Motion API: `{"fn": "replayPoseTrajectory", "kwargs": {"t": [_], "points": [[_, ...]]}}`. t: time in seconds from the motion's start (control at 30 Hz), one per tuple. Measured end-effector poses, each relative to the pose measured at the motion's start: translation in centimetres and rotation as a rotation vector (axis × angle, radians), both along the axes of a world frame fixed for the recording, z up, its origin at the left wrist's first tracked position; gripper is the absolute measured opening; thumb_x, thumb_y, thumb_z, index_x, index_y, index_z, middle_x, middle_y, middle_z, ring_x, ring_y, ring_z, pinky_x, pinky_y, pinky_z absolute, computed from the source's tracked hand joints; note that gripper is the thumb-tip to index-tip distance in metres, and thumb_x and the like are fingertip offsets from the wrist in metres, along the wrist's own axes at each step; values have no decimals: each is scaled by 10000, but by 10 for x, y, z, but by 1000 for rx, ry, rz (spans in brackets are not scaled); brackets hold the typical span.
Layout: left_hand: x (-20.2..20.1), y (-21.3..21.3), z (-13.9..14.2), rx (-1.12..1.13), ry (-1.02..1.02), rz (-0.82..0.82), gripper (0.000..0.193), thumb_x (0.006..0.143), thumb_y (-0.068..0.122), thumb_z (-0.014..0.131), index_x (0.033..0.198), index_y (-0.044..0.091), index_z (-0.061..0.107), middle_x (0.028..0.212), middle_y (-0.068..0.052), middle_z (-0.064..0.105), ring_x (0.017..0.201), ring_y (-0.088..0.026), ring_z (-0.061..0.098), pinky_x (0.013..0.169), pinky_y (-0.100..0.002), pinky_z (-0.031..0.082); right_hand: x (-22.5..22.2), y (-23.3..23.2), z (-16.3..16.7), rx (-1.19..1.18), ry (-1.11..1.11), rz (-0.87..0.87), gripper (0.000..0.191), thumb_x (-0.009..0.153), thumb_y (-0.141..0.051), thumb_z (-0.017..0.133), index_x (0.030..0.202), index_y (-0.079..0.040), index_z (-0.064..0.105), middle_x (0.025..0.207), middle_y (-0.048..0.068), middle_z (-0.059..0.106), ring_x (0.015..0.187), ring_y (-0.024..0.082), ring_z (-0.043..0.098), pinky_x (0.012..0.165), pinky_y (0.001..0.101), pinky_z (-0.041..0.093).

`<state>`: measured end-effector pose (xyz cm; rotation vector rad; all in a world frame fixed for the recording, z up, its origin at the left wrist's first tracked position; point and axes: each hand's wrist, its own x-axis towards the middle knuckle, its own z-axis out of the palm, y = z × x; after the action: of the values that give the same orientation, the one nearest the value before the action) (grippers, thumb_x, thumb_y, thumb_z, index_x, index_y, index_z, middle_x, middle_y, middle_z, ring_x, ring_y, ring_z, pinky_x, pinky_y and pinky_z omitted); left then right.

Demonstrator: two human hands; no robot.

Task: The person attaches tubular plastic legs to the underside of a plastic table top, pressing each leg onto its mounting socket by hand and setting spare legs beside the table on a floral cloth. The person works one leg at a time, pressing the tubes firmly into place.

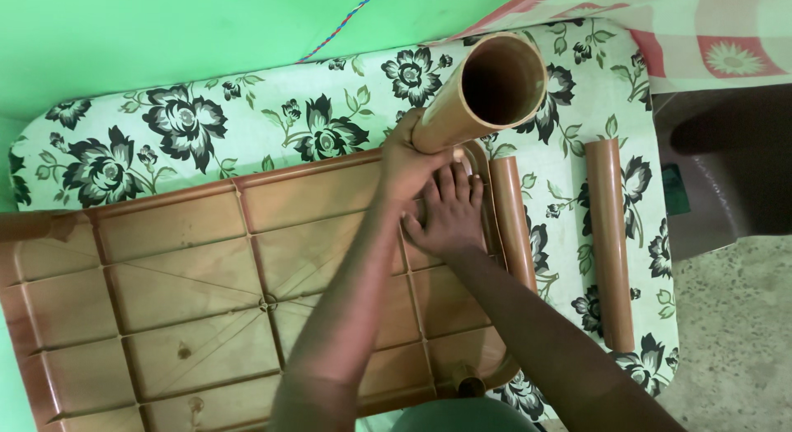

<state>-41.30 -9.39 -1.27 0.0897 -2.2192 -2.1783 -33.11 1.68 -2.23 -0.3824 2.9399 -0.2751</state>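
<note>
Your left hand (412, 164) wraps its fingers around a brown hollow tube (478, 98), holding it upright at the far corner of the upturned brown plastic table (190, 292). Your right hand (450, 217) lies flat, fingers spread, on the table's underside beside that corner. Two more tubes (610, 242) lie side by side on the flowered sheet (206, 131).

- A white cloth with black flowers (247, 127) is spread under everything.
- A green wall (165, 28) is seen behind it.
- A red-and-blue cord (346, 21) is hung against that wall.
- A red-checked cloth (709, 36) is laid at upper right.
- A speckled floor (734, 333) is seen at right.
</note>
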Motion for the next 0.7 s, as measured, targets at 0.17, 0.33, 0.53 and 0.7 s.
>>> {"fn": "replayPoseTrajectory", "kwargs": {"t": [0.17, 0.33, 0.53, 0.7], "points": [[-17, -34, 1, 147, -85, -362, 720, 670, 73, 901, 1315, 32, 586, 1171, -53, 712, 1079, -138, 672, 937, -310, 570, 3, -1, -1, -23, 23, -7, 859, 880, -652, 496, 1499, -60, 426, 1625, 239, 253, 1526, 422, 131, 1201, 642, 68], [-43, -49, 5, 129, -56, -605, 903, 595, 90, 923, 1380, 74, 477, 1226, -29, 684, 1144, -132, 636, 1009, -305, 504, 1, -1, 4, -10, -19, -18, 888, 872, -646, 498, 1526, -52, 403, 1611, 226, 264, 1537, 407, 126, 1210, 639, 68], [-38, -45, 3, 12, -167, -567, 649, 629, 104, 901, 1224, 21, 655, 1068, -47, 757, 1015, -139, 690, 944, -310, 555, -1, -1, 8, -21, -26, -9, 907, 864, -635, 506, 1542, -51, 362, 1609, 236, 247, 1523, 425, 117, 1183, 652, 66], [-30, -37, 0, 181, -126, -502, 584, 669, 85, 860, 1217, 29, 665, 1055, -26, 759, 999, -108, 688, 934, -305, 568, -1, -1, 7, 1, -45, -18, 894, 875, -635, 508, 1545, -63, 354, 1620, 246, 240, 1537, 421, 125, 1201, 648, 70]]}}
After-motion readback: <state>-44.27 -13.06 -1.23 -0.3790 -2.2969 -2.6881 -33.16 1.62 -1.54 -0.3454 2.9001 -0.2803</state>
